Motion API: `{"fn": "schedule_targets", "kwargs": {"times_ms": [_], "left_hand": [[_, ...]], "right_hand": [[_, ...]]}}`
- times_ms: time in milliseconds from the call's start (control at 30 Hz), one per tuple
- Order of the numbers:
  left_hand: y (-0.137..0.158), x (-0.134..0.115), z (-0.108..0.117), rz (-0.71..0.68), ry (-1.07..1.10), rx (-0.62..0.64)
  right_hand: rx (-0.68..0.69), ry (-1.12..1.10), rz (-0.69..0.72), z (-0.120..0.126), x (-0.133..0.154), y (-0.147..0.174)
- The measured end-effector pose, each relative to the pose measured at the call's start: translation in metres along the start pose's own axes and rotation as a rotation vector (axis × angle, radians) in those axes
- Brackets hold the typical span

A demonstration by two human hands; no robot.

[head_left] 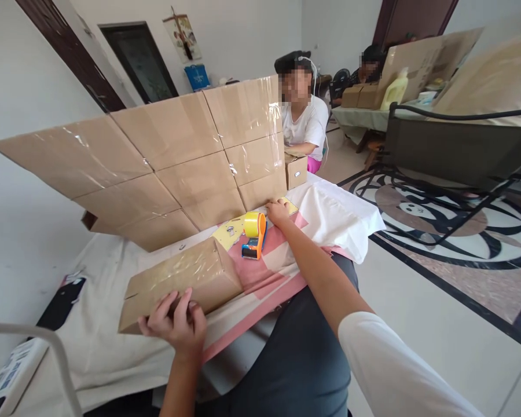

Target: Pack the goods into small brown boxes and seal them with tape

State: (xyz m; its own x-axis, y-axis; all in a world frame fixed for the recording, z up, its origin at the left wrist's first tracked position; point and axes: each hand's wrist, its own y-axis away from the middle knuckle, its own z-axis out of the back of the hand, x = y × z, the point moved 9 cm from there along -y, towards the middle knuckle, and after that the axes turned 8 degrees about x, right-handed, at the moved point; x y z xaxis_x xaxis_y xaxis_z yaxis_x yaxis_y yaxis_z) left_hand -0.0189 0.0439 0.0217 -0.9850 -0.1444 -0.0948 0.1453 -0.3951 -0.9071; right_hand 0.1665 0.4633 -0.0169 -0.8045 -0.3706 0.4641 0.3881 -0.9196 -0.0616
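Taped box appears closed; underside hidden. Tape dispenser lies at its two o'clock. Left hand spreads against box; right hand: grip indiscernible.

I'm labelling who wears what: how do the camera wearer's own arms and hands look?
The left hand and right hand are gloveless, with nothing around either wrist. A white sleeve on the right stops well short of the wrist; on the left none shows.
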Motion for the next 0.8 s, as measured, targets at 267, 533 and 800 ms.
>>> {"fn": "schedule_targets", "kwargs": {"times_ms": [267, 533, 800], "left_hand": [[-0.009, -0.017, 0.006, -0.048, -0.054, -0.018], [-0.008, -0.009, 0.004, 0.034, -0.04, 0.0], [-0.009, -0.01, 0.004, 0.056, -0.029, -0.003]], "right_hand": [[-0.128, -0.372, -0.064, 0.021, 0.001, 0.016], [-0.116, -0.89, -0.045, 0.043, 0.01, 0.019], [-0.025, -0.956, 0.083, 0.054, 0.033, 0.037]]}}
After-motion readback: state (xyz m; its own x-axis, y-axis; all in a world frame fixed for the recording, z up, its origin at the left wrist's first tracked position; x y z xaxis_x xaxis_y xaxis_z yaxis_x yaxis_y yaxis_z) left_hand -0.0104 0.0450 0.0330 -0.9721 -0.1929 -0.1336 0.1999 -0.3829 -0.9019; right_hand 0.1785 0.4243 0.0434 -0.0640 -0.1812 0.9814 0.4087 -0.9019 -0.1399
